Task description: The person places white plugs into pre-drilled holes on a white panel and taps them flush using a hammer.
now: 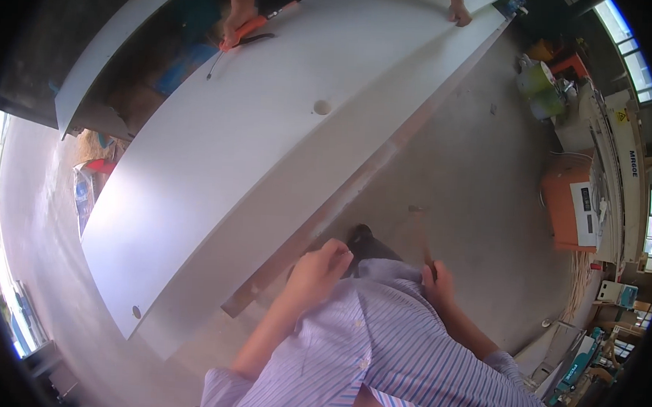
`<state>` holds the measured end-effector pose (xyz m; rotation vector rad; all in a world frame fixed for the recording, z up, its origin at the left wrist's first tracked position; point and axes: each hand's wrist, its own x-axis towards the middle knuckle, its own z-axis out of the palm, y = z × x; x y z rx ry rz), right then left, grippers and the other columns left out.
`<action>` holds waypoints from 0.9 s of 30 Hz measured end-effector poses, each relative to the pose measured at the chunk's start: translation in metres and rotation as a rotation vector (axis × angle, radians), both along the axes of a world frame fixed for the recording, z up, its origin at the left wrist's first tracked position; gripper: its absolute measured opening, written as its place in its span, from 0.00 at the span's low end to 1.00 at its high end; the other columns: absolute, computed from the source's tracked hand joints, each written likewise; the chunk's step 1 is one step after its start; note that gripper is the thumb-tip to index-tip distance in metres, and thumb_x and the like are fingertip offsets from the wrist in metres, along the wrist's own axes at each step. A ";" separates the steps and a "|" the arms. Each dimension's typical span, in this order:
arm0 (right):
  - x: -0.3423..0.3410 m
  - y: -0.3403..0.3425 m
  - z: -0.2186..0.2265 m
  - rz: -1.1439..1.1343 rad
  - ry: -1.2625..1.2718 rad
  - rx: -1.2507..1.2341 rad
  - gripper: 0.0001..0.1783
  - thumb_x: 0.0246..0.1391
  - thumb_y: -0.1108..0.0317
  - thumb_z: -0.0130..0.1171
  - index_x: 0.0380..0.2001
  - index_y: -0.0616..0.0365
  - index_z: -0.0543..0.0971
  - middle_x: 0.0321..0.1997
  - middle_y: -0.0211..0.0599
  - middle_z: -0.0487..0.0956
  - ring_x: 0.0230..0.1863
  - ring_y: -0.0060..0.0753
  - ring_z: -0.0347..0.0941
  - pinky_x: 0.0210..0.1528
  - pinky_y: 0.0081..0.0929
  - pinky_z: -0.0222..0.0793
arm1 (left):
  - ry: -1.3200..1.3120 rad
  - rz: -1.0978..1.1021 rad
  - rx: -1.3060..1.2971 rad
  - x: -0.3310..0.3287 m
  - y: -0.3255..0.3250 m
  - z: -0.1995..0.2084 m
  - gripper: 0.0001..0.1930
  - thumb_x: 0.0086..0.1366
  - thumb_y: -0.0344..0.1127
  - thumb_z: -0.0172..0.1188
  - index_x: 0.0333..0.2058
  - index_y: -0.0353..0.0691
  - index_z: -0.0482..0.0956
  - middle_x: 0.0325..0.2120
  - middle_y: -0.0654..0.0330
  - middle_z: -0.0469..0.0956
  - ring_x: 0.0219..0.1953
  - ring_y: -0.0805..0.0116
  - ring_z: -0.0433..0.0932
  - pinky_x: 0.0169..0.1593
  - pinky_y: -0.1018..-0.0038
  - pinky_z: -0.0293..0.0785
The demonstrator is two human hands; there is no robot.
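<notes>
My right hand point(440, 283) is wrapped round the handle of what looks like a hammer point(427, 251), raised in front of me. Its head is smeared by motion. My left hand point(325, 266) is held before my body with the fingers curled in; whether anything is in them is hidden. Nearest to it is a large white cabinet-like panel piece point(263, 141), which runs slantwise from lower left to upper right. A round hole point(321, 107) shows near its middle, and a smaller hole point(137, 311) near its close end.
Across the panel, another person's hand point(234, 31) grips an orange-red tool point(248, 28); their other hand point(460, 16) rests by the far edge. A second white panel point(105, 52) stands at upper left. Right of me are an orange box point(566, 201), a machine point(627, 153) and green buckets point(540, 89).
</notes>
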<state>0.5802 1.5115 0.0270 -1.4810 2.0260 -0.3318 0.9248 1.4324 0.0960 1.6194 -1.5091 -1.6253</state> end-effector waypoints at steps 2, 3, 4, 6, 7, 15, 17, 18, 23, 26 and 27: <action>-0.013 -0.005 -0.004 -0.054 -0.097 -0.010 0.17 0.64 0.55 0.56 0.36 0.60 0.74 0.28 0.53 0.79 0.30 0.60 0.77 0.32 0.46 0.70 | -0.062 -0.003 -0.051 -0.014 0.004 -0.001 0.12 0.70 0.41 0.59 0.43 0.38 0.77 0.32 0.50 0.84 0.34 0.54 0.83 0.40 0.64 0.76; -0.018 -0.010 -0.006 -0.103 -0.182 -0.018 0.18 0.65 0.55 0.56 0.36 0.61 0.73 0.28 0.53 0.79 0.30 0.59 0.77 0.32 0.45 0.69 | -0.077 -0.003 -0.048 -0.020 0.006 -0.006 0.12 0.70 0.41 0.59 0.43 0.38 0.77 0.32 0.50 0.84 0.34 0.54 0.83 0.40 0.64 0.76; -0.025 -0.015 -0.012 -0.084 -0.163 -0.089 0.18 0.66 0.55 0.55 0.34 0.61 0.72 0.26 0.52 0.77 0.28 0.58 0.77 0.30 0.43 0.68 | -0.113 0.020 -0.057 -0.025 0.008 -0.012 0.12 0.70 0.41 0.59 0.43 0.38 0.77 0.33 0.50 0.84 0.35 0.52 0.83 0.41 0.63 0.76; -0.036 -0.033 -0.001 -0.059 -0.172 -0.104 0.18 0.66 0.55 0.55 0.33 0.61 0.71 0.25 0.52 0.77 0.27 0.57 0.76 0.29 0.43 0.67 | -0.180 0.069 -0.077 -0.039 0.010 -0.012 0.12 0.69 0.41 0.59 0.43 0.38 0.77 0.35 0.48 0.84 0.38 0.48 0.83 0.42 0.61 0.76; -0.043 -0.038 0.005 -0.042 -0.168 -0.130 0.18 0.66 0.56 0.55 0.33 0.61 0.71 0.25 0.52 0.77 0.26 0.56 0.76 0.28 0.43 0.67 | -0.194 0.095 -0.091 -0.049 0.011 -0.014 0.12 0.69 0.41 0.59 0.43 0.38 0.77 0.35 0.47 0.84 0.38 0.46 0.83 0.43 0.60 0.76; -0.148 -0.061 -0.008 0.053 -0.215 -0.203 0.19 0.64 0.56 0.58 0.30 0.62 0.69 0.24 0.56 0.75 0.27 0.63 0.72 0.28 0.44 0.65 | -0.315 0.205 -0.037 -0.172 0.005 -0.023 0.15 0.73 0.46 0.53 0.45 0.40 0.76 0.37 0.44 0.83 0.43 0.42 0.82 0.46 0.56 0.75; -0.170 -0.063 -0.010 0.041 -0.236 -0.203 0.20 0.63 0.56 0.58 0.30 0.63 0.69 0.24 0.57 0.74 0.27 0.65 0.72 0.28 0.45 0.65 | -0.271 0.172 -0.028 -0.201 0.002 -0.020 0.15 0.73 0.46 0.53 0.45 0.40 0.76 0.37 0.43 0.83 0.44 0.41 0.81 0.46 0.55 0.75; -0.182 -0.064 -0.013 0.023 -0.266 -0.201 0.20 0.63 0.56 0.58 0.30 0.63 0.69 0.24 0.57 0.74 0.28 0.65 0.72 0.28 0.46 0.65 | -0.227 0.153 -0.001 -0.213 0.001 -0.019 0.15 0.73 0.46 0.53 0.45 0.40 0.76 0.37 0.42 0.83 0.44 0.41 0.81 0.47 0.55 0.75; -0.245 -0.078 -0.017 0.014 -0.269 -0.234 0.19 0.64 0.57 0.58 0.30 0.62 0.69 0.24 0.57 0.74 0.28 0.65 0.73 0.28 0.46 0.66 | -0.265 0.134 -0.059 -0.272 -0.006 -0.031 0.15 0.73 0.46 0.53 0.45 0.40 0.75 0.37 0.42 0.83 0.44 0.41 0.81 0.46 0.55 0.75; -0.271 -0.086 -0.018 0.005 -0.288 -0.247 0.19 0.64 0.58 0.58 0.30 0.63 0.69 0.24 0.56 0.74 0.27 0.65 0.72 0.28 0.45 0.66 | -0.275 0.131 -0.063 -0.298 -0.015 -0.026 0.14 0.73 0.45 0.54 0.45 0.40 0.75 0.37 0.42 0.83 0.43 0.41 0.81 0.46 0.55 0.76; -0.276 -0.088 -0.017 -0.013 -0.291 -0.248 0.19 0.64 0.58 0.59 0.30 0.63 0.69 0.24 0.56 0.74 0.27 0.64 0.72 0.27 0.44 0.66 | -0.266 0.119 -0.059 -0.303 -0.016 -0.023 0.14 0.72 0.45 0.54 0.45 0.39 0.75 0.37 0.42 0.83 0.43 0.41 0.81 0.46 0.55 0.76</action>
